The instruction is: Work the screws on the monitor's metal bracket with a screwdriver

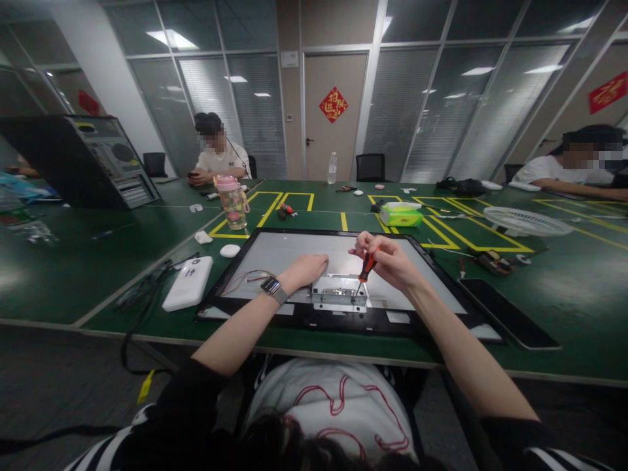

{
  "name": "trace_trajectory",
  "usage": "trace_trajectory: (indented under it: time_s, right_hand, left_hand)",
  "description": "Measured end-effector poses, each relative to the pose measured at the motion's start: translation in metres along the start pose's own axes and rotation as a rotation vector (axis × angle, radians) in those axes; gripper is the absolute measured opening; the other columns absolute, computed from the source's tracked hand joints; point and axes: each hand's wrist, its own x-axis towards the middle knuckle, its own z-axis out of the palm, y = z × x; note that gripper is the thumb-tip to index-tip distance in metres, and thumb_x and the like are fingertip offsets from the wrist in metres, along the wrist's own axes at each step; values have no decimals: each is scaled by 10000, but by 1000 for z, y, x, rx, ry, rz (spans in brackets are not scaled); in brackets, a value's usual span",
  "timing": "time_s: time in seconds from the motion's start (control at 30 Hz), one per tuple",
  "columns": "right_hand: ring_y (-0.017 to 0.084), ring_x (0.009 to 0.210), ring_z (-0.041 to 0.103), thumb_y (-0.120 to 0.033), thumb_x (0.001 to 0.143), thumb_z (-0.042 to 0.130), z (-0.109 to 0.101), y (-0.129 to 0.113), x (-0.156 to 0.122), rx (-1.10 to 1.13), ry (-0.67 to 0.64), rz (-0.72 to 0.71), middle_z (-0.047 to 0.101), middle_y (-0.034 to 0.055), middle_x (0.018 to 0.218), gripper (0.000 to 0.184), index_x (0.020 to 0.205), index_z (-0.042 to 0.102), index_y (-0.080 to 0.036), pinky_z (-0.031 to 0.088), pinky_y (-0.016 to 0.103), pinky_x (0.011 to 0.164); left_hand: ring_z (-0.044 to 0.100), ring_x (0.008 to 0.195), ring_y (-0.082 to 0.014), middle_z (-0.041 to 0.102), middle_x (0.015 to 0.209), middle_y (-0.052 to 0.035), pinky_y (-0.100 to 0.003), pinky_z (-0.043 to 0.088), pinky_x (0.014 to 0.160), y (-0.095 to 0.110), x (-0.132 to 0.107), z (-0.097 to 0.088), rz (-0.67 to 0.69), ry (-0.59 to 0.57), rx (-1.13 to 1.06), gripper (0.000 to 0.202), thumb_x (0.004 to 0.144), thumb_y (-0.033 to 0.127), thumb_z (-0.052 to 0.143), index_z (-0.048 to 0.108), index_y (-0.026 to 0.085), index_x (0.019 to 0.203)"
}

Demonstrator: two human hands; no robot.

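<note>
A flat display panel (267, 247) with a black frame lies back side up on the table before me. A shiny metal bracket (338, 296) sits on its near middle part. My right hand (387, 258) is closed around the handle of a red and black screwdriver (367, 267). The tip points down at the bracket's right end; whether it sits in a screw is too small to tell. My left hand (309, 268), with a watch (271, 286) on the wrist, rests at the bracket's upper left corner. Its fingers are curled together, and what lies under them is hidden.
Left of the panel are a white power bank (188, 282), dark cables and a pink-lidged bottle (230, 203). To the right lie a black phone (507, 313), a racket (527, 221) and a green pack (401, 214). A computer case (83, 160) stands far left. Two people sit across.
</note>
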Motion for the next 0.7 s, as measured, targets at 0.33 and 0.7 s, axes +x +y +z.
trace_trajectory:
  time_s: [0.33,0.7]
  right_hand:
    - [170,854,621,-447,832,717,4,-1,1,18,54,110,648,17,877,199,853,710,-249,478,431,990]
    - [150,828,602,-380,724,827,0,0,0,-47,111,96,625,-10,863,189,838,725,-270,486,401,975]
  left_hand:
    - [690,929,-238,729,1031,-128,-321,493,807,3,-2,-4,7,5,-13,333,1023,244,308,618,158,1109]
    - [693,909,-242,729,1013,-128,-321,493,782,2,-1,-2,9,9,5,332,1023,247,303,614,155,1092]
